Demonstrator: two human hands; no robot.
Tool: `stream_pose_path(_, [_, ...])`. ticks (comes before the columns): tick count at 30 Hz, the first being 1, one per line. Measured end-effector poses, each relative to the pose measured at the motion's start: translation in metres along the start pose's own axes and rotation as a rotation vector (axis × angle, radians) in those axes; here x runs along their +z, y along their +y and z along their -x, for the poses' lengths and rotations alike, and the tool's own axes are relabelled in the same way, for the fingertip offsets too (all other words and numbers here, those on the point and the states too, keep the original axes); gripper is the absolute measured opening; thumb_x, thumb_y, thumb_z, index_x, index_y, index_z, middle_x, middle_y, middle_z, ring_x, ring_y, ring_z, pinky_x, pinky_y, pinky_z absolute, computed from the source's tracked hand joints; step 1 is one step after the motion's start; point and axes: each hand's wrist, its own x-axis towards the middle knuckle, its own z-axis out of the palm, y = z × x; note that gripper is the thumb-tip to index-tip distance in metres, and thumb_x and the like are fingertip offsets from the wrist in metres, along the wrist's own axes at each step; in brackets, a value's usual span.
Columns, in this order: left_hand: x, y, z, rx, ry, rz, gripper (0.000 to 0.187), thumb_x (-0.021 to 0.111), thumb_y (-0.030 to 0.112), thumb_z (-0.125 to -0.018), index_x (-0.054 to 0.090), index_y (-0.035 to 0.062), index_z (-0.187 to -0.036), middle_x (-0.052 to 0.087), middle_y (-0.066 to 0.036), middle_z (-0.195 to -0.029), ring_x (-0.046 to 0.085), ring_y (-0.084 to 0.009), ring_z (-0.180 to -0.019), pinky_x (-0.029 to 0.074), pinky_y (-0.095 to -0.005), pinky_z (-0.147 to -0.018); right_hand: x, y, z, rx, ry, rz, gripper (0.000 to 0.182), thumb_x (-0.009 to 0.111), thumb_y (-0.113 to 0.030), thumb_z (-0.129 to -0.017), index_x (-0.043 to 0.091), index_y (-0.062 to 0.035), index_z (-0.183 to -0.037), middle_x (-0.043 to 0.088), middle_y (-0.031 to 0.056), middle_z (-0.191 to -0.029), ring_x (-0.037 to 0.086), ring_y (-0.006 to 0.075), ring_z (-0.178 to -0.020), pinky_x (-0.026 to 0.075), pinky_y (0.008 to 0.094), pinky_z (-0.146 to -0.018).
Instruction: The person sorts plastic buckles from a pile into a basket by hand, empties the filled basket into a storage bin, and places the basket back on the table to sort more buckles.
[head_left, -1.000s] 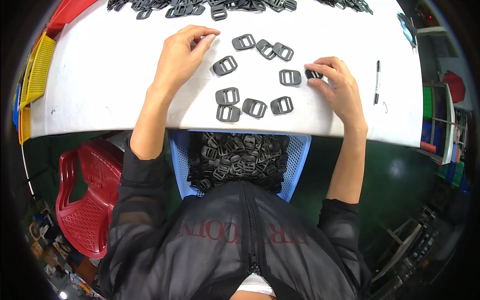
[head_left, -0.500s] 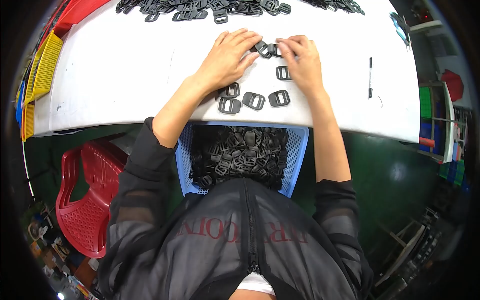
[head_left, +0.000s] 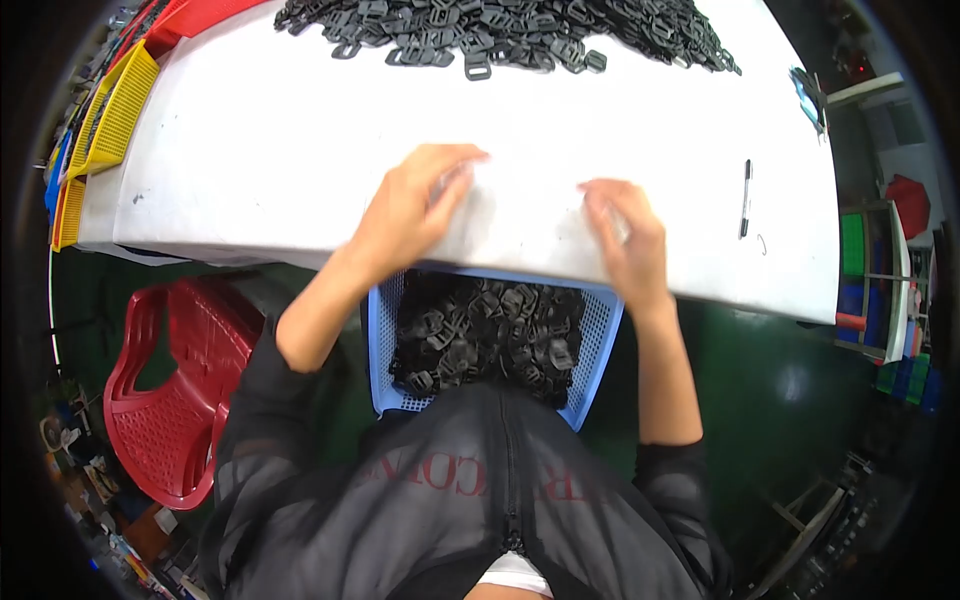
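Observation:
Both hands hover over the white table near its front edge. My left hand has its thumb and fingers apart, with nothing seen between them. My right hand is curved, thumb apart from the fingers, also with nothing visible in it. A large pile of black plastic buckles lies along the far side of the table. Below the front edge, between my arms, a blue basket holds many more black buckles.
A black pen lies at the right, with a blue-handled tool beyond it. Yellow baskets and a red tray line the left side. A red plastic chair stands at lower left.
The several buckles lying near the front edge are gone from the table. Both hands have come back toward the front edge and let go of the buckles they were touching. The view has shifted.

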Motion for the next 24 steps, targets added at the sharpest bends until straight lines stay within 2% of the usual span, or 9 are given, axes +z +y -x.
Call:
stream_pose_path(3, [0.01,-0.054,-0.056,-0.045,0.164,-0.237,0.038,0.054,0.018,-0.092,0.054,0.0054,-0.127,0.059,-0.016,-0.122,0.05,-0.0307,-0.114,0.04,-0.0383,-0.097,-0.002,0.076,-0.077,0.073,0.129,0.158,0.034,0.059,-0.022,-0.091,0.061,-0.0044,-0.12,0.063,0.0163,-0.115,0.056,0.0317,-0.108,0.043,0.0367,-0.095])
stream_pose_path(5, [0.026,-0.075,-0.089,-0.134,0.208,-0.375,0.046,0.056,0.027,-0.091,0.049,0.0067,-0.132,0.055,-0.016,-0.127,0.044,-0.0327,-0.119,0.035,-0.0424,-0.1,0.013,0.125,-0.126,0.091,0.167,0.201,0.039,0.058,-0.024,-0.091,0.057,-0.0043,-0.125,0.062,0.0178,-0.116,0.057,0.0332,-0.108,0.044,0.0374,-0.094])
stream_pose_path(8, [0.051,-0.091,-0.13,-0.163,0.273,-0.481,0.062,0.059,0.04,-0.086,0.045,0.0036,-0.133,0.047,-0.021,-0.133,0.039,-0.0366,-0.12,0.032,-0.0502,-0.099,0.047,0.132,-0.185,0.149,0.089,-0.095,0.045,0.058,-0.025,-0.09,0.053,-0.0017,-0.128,0.064,0.0208,-0.112,0.06,0.0331,-0.107,0.045,0.0415,-0.092])
stream_pose_path(10, [0.063,-0.083,-0.143,-0.153,0.327,-0.512,0.063,0.062,0.041,-0.084,0.046,0.0033,-0.132,0.048,-0.019,-0.13,0.038,-0.035,-0.119,0.032,-0.0485,-0.097,0.073,0.128,-0.205,0.091,0.109,-0.007,0.047,0.057,-0.029,-0.09,0.054,-0.0023,-0.128,0.065,0.02,-0.111,0.06,0.0319,-0.107,0.042,0.042,-0.095])
stream_pose_path(13, [0.066,-0.081,-0.143,-0.066,0.304,-0.433,0.056,0.063,0.035,-0.084,0.05,0.0054,-0.13,0.053,-0.013,-0.125,0.042,-0.0314,-0.118,0.034,-0.0456,-0.097,0.085,0.107,-0.201,0.044,-0.005,-0.019,0.049,0.054,-0.036,-0.09,0.056,-0.0034,-0.127,0.065,0.0188,-0.112,0.057,0.0345,-0.106,0.037,0.0415,-0.099])
stream_pose_path(16, [0.066,-0.069,-0.126,0.011,0.16,-0.36,0.052,0.064,0.028,-0.082,0.052,0.0043,-0.127,0.055,-0.011,-0.123,0.045,-0.031,-0.114,0.035,-0.044,-0.096,0.07,0.079,-0.169,-0.052,-0.099,-0.055,0.037,0.054,-0.031,-0.092,0.061,-0.0098,-0.122,0.064,0.014,-0.11,0.053,0.0318,-0.107,0.039,0.0409,-0.096])
stream_pose_path(19, [0.06,-0.054,-0.094,0.133,0.076,-0.212,0.052,0.066,0.016,-0.079,0.051,0.0032,-0.127,0.052,-0.014,-0.127,0.043,-0.0335,-0.119,0.035,-0.0418,-0.102,0.044,0.069,-0.132,-0.135,-0.18,0.061,0.027,0.058,-0.025,-0.09,0.065,-0.0123,-0.113,0.063,0.011,-0.108,0.053,0.0306,-0.104,0.039,0.039,-0.096])
stream_pose_path(22, [0.039,-0.031,-0.06,0.158,0.001,-0.103,0.053,0.067,0.009,-0.077,0.052,0.004,-0.128,0.049,-0.016,-0.131,0.041,-0.0334,-0.124,0.034,-0.04,-0.106,0.01,0.063,-0.097,-0.079,-0.19,0.134,0.022,0.064,-0.022,-0.086,0.068,-0.0111,-0.105,0.062,0.0091,-0.107,0.053,0.029,-0.107,0.039,0.0386,-0.096])
stream_pose_path(24, [0.024,-0.025,-0.038,0.157,0.021,-0.083,0.051,0.066,0.008,-0.078,0.054,0.005,-0.127,0.05,-0.016,-0.131,0.044,-0.0323,-0.122,0.036,-0.0396,-0.104,-0.014,0.064,-0.077,-0.168,-0.071,0.296,0.022,0.065,-0.021,-0.085,0.069,-0.0112,-0.104,0.062,0.0085,-0.107,0.053,0.0283,-0.109,0.039,0.0396,-0.096])
